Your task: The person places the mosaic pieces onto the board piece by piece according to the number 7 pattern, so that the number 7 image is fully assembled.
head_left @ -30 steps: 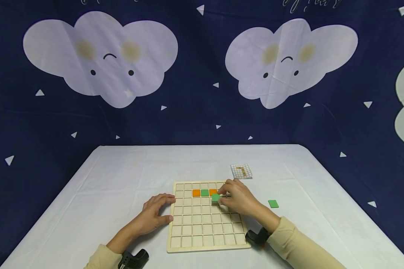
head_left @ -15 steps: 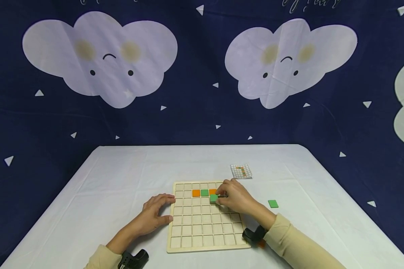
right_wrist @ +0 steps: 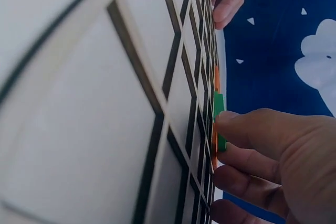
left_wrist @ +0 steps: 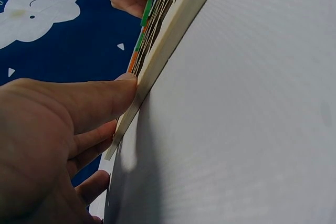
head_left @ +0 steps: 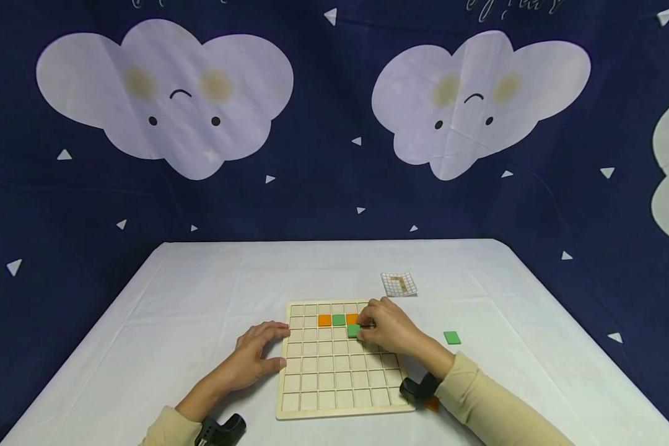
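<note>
Right hand [head_left: 391,327]: narrow grip, pinching green tile [head_left: 354,331] over far half of board [head_left: 341,380] (contact with board unclear). Tile square, no long axis; lies from right hand toward board's left side. Left hand [head_left: 254,352] farther from tile, at board's left edge, fingers loosely spread.
</note>
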Tool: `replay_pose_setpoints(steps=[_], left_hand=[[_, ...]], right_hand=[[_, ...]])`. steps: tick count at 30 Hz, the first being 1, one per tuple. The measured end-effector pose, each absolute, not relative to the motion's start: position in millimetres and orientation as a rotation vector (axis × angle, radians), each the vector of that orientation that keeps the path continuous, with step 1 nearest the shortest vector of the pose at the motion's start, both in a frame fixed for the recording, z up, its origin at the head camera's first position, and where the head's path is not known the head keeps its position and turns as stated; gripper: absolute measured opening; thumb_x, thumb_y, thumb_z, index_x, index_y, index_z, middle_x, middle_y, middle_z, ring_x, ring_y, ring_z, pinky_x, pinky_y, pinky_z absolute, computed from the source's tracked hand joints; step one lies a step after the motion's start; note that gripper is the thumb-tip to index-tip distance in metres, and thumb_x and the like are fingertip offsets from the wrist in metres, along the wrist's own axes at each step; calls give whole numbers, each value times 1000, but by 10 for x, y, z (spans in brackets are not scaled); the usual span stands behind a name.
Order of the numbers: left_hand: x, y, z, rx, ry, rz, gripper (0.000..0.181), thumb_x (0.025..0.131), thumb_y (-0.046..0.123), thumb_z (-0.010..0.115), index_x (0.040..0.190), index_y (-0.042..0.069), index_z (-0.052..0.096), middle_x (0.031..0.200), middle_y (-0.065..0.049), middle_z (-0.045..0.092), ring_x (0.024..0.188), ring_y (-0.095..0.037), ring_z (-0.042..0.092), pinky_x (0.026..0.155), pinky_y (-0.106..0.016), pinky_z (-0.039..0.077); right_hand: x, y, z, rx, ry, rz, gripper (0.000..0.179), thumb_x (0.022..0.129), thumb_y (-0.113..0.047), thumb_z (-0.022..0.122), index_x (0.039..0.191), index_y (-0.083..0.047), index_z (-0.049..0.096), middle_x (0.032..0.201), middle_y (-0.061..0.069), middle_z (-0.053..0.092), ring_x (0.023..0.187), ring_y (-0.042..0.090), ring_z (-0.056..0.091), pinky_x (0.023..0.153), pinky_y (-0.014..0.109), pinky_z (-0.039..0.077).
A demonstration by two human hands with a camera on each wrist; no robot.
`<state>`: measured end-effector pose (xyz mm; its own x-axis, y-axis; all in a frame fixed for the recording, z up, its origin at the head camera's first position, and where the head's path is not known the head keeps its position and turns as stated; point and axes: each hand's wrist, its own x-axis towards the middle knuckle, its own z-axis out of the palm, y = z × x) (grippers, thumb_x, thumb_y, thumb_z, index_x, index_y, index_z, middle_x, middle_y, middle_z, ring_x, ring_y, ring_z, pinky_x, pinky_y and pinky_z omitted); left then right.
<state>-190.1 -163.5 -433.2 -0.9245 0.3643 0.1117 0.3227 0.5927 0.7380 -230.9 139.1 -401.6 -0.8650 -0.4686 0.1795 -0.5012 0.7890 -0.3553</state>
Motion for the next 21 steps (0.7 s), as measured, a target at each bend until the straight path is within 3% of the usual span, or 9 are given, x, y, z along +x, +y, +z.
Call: replay_pose_setpoints(steps=[16,21], left_hand=[[-1887,-1631,-4313,596,2767,1252,47,78,16,73,122,10,58,137,-5,50,135,-34,33,106,-57,12],[-1888,-1636,-4317,608,2763,1259,47,78,16,73,122,10,58,137,-5,50,135,-33,33,105,-56,12]], right_hand=[[-2325,1380,-4023,809,-2861,586,16,74,-25,78,86,-16,72,82,-7,61,75,7,46,73,26,40],[-2329,1379,-4028,810,-2860,601,16,74,-24,78,86,-15,72,82,-7,62,76,8,48,83,34,44]])
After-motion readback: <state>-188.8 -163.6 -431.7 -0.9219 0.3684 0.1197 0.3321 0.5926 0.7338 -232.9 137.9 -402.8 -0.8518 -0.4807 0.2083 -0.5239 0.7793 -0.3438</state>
